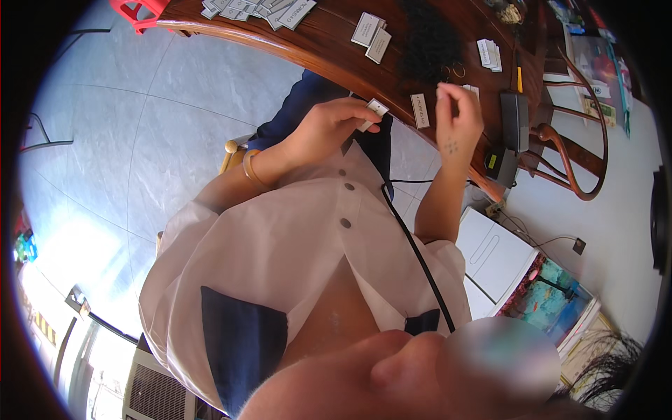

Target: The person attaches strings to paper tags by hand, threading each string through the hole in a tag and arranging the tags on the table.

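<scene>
My left hand (339,117) pinches a small white printed tag (377,107) between thumb and fingers, just off the wooden table's edge. Over the table, my right hand (460,119) is closed, its thumb and fingertips pressed together beside a heap of tangled black strings (428,42). Whatever those fingertips hold is too small to make out. A thin loop (458,70) lies just past them. Between the hands, one white tag (418,110) rests flat near the edge. Two more tags (379,45) overlap further back on the left.
The dark wooden table (329,49) carries a larger pile of tags (287,12) at far left and a small stack (490,54) at right. A dark box (514,122) and a yellow-handled tool (519,78) lie right. A black cable (413,241) crosses my front.
</scene>
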The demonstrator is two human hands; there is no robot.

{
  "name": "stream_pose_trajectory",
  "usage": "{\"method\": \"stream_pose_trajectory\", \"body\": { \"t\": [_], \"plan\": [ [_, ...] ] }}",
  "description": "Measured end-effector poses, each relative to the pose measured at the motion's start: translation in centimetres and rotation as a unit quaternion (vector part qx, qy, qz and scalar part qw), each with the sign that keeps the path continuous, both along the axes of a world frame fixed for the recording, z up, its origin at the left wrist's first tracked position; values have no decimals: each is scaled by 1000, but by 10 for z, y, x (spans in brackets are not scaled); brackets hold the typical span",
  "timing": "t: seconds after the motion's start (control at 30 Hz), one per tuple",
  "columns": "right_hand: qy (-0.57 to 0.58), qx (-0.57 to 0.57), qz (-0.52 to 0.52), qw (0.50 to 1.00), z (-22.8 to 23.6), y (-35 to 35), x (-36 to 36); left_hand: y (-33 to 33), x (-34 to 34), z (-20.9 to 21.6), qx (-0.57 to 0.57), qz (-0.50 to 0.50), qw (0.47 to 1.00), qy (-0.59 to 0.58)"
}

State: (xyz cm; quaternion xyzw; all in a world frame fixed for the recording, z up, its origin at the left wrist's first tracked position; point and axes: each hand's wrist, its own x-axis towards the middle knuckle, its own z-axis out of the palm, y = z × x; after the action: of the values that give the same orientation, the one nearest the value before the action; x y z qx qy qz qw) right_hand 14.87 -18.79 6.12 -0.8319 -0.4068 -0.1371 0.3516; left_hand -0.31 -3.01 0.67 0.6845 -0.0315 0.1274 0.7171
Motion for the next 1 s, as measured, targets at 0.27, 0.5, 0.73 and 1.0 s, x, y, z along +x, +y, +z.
{"method": "stream_pose_trajectory", "body": {
  "t": [0.27,0.5,0.73,1.0],
  "plan": [
    [-118,-182,-93,972,-10,2,33,7,2,-1,-18,32,999,17],
    [-217,-97,-140,961,-1,-9,15,13,3,-5,-81,75,992,63],
    [-285,-51,6,957,17,0,-21,15,4,8,-170,76,979,78],
    [-301,-55,17,952,14,3,-35,17,2,8,-145,84,982,83]
  ]
}}
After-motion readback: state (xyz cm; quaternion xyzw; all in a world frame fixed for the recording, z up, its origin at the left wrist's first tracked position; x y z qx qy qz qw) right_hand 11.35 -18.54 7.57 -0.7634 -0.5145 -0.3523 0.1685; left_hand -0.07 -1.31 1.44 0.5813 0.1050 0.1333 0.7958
